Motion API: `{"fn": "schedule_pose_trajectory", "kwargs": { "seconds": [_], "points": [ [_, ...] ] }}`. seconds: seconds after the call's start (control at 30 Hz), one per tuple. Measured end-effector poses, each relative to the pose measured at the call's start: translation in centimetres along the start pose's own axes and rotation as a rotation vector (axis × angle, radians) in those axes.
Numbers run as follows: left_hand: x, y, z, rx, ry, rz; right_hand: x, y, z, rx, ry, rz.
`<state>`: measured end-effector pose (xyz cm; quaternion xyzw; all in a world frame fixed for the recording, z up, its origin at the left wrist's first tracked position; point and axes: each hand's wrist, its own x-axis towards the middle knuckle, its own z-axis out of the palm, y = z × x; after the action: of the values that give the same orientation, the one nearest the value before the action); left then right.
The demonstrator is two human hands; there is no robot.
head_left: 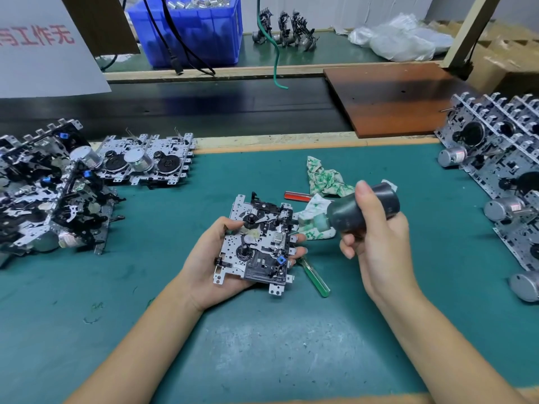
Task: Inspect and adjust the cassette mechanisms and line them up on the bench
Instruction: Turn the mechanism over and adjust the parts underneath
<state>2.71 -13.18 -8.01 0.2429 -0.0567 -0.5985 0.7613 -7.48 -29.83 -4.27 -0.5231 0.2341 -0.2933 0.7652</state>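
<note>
My left hand (205,266) holds a cassette mechanism (256,243) from underneath, its metal plate facing up, with the thumb on its left edge and fingertips showing at its right edge. My right hand (379,243) grips a dark squeeze bottle (364,208) tilted on its side, its pale nozzle pointing left toward the mechanism's top right corner. A loose pile of mechanisms (49,188) lies at the left. More mechanisms stand in a row (501,158) along the right edge of the green mat (262,345).
A flat double mechanism (148,160) lies behind the pile. A crumpled green-printed cloth (323,176), a red-handled screwdriver (297,196) and a green-handled screwdriver (316,278) lie by my hands. A brown board (393,97) and blue bin (192,33) sit behind.
</note>
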Motion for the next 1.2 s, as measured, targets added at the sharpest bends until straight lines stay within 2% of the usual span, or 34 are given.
{"fn": "schedule_pose_trajectory", "kwargs": {
  "seconds": [0.6, 1.0, 1.2],
  "points": [
    [-0.1, 0.0, 0.4, 0.033, 0.007, 0.023, 0.2, 1.0, -0.4, -0.101, -0.023, -0.041],
    [-0.1, 0.0, 0.2, 0.039, 0.013, 0.029, -0.1, 0.6, -0.1, -0.087, -0.055, -0.057],
    [-0.2, 0.0, 0.2, 0.079, 0.036, 0.015, 0.9, -0.4, -1.1, -0.043, -0.016, -0.091]
  ]
}}
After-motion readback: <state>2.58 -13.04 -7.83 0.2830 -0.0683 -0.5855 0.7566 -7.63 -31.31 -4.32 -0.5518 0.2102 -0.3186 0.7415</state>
